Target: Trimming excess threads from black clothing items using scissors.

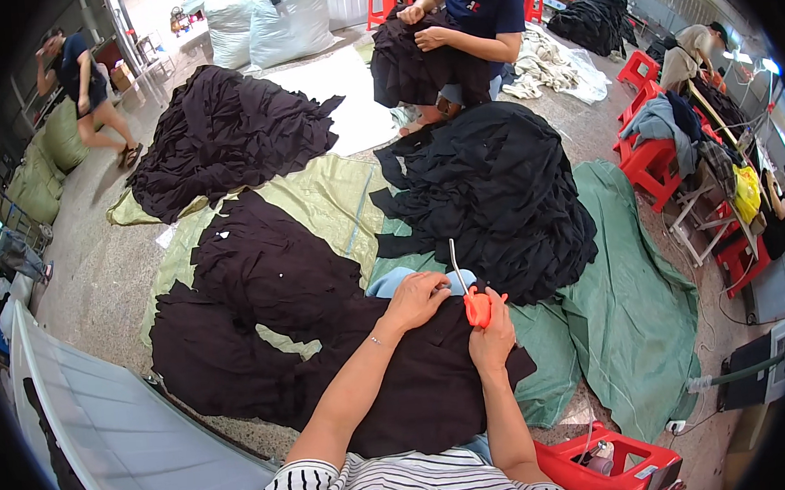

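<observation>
Dark brown cloth (400,395) is spread over my lap. At its far edge my left hand (420,298) has its fingers curled and pressed together on the fabric; the fingertips are partly hidden. Just to the right, my right hand (493,333) is wrapped round an orange-handled tool (477,308) with a thin, bent metal rod pointing up and away from me. The tool's exact kind is unclear. Light blue cloth (400,278) shows behind my left hand. More dark brown pieces (260,261) lie in a heap to the left, joining the cloth on my lap.
A black cloth pile (496,195) rises ahead on a green sheet (630,295). Another brown pile (227,134) lies far left. Opposite, a seated person (483,18) handles dark cloth. A red stool (608,464) stands close on my right; a pale panel (109,419) bounds the left.
</observation>
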The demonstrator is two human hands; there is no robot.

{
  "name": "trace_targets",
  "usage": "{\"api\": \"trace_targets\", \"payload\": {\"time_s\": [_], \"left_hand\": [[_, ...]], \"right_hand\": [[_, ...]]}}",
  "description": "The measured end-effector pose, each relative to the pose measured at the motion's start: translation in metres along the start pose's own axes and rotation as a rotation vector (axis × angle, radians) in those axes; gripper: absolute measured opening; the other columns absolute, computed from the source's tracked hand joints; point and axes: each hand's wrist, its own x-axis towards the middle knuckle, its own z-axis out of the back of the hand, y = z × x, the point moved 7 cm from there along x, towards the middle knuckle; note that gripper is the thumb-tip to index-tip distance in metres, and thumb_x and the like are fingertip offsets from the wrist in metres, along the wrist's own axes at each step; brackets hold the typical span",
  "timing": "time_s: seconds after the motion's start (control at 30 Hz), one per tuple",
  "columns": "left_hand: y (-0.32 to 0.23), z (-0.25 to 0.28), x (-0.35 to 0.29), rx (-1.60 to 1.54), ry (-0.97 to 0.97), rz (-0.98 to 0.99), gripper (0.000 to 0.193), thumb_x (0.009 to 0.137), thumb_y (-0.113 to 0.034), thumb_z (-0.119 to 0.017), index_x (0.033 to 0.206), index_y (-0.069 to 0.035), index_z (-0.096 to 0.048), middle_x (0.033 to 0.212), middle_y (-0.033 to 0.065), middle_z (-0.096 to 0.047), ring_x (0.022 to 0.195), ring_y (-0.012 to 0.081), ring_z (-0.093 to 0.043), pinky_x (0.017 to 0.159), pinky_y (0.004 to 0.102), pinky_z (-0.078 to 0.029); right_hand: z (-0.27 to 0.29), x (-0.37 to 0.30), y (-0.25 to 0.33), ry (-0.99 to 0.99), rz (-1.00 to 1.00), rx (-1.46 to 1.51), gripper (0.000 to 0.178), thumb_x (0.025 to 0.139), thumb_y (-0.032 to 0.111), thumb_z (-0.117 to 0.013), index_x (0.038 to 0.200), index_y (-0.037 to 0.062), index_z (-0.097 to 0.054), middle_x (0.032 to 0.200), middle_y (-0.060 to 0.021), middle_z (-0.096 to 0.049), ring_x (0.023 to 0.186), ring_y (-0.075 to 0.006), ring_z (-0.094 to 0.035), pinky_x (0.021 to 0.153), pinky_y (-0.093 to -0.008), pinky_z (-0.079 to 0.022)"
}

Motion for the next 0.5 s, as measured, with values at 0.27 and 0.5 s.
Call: {"api": "trace_targets", "payload": {"time_s": [0.27, 0.5], "left_hand": [[0.0035, -0.0020, 0.0004, 0.037, -0.010, -0.021, 0.020, 0.088, -0.018, -0.069, 0.102, -0.003, -0.069, 0.091, 0.0122, -0.071, 0.085, 0.0288, -0.068, 0.079, 0.0389, -0.052], [0.0060, -0.0028, 0.0014, 0.049, -0.007, 0.006, 0.020, 0.088, -0.018, -0.069, 0.100, -0.003, -0.069, 0.089, 0.0127, -0.071, 0.085, 0.0286, -0.069, 0.079, 0.0389, -0.052]], "right_hand": [[-0.0001, -0.0002, -0.0011, -0.009, -0.003, 0.006, 0.060, 0.077, -0.005, -0.063, 0.135, 0.0097, -0.053, 0.116, -0.0163, -0.063, 0.106, -0.0397, -0.061, 0.090, -0.0470, -0.047], [-0.0010, 0.0001, -0.0021, -0.011, 0.011, 0.001, 0.061, 0.077, -0.005, -0.063, 0.134, 0.0101, -0.053, 0.115, -0.0160, -0.063, 0.105, -0.0396, -0.061, 0.090, -0.0471, -0.048]]}}
